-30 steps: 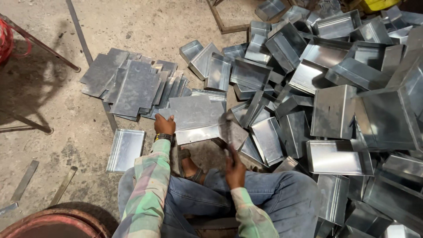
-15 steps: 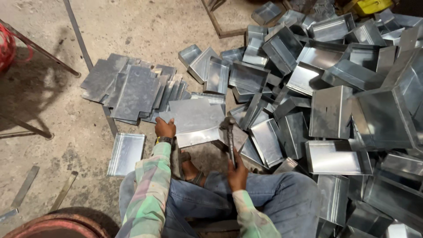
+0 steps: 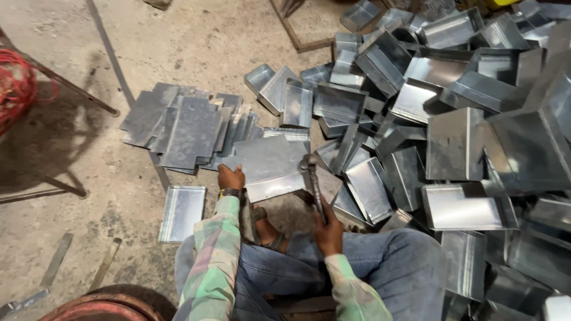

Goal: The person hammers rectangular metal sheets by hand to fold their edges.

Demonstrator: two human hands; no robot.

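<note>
Here the person sits on the concrete floor (image 3: 196,41), the left hand (image 3: 230,177) closed on the near left edge of a flat metal sheet (image 3: 270,165) lying just ahead of the knees. The right hand (image 3: 328,229) is wrapped tight round the handle of a hammer (image 3: 313,181), its head at the sheet's right edge. At ten o'clock lies a stack of flat sheets (image 3: 184,125); from twelve to four o'clock, a heap of folded metal trays (image 3: 452,101).
</note>
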